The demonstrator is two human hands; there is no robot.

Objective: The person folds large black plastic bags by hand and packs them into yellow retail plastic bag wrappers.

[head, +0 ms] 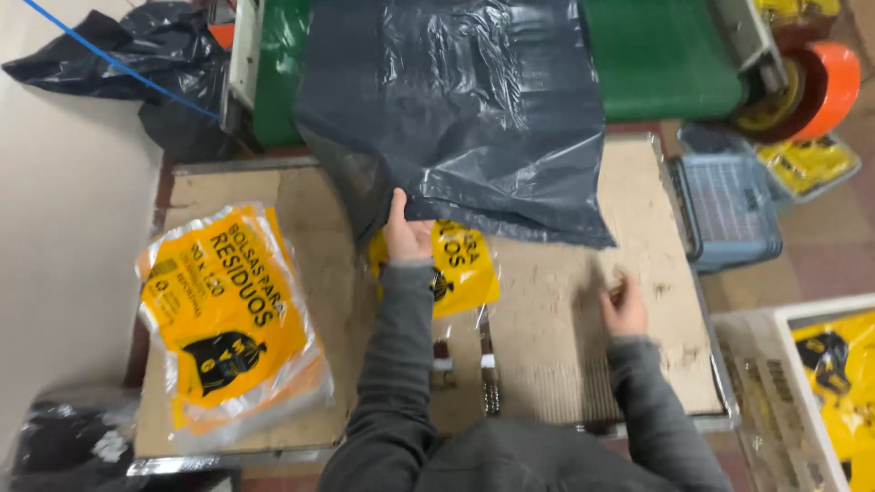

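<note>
Pinched between thumb and fingers of the left hand (406,232) is the lower edge of a large dark grey plastic bag (460,109), which spreads up and away from that hold and drapes over a green machine bed (665,55) at the far side. Just under the same hand lies a yellow printed packet (465,264), partly covered by the bag's edge. The right hand (624,308) rests to the right of that hold, well apart from it, fingers curled loosely on the bare board; whether it pinches anything I cannot tell.

Both hands work over a worn cardboard sheet (565,337), scuffed and torn in places, laid on a metal-edged table (720,401). Left of the hold, near the table's edge, sits a stack of yellow packets in clear wrap (228,319). Beyond it, at the far left, a crumpled black bag (137,55) lies against a pale wall (64,228), crossed by a blue cord (109,59). Right of the right hand stands a blue plastic basket (729,205), with an orange tape roll (825,87) beyond it. At the near right a white crate (802,319) holds more yellow packets.
</note>
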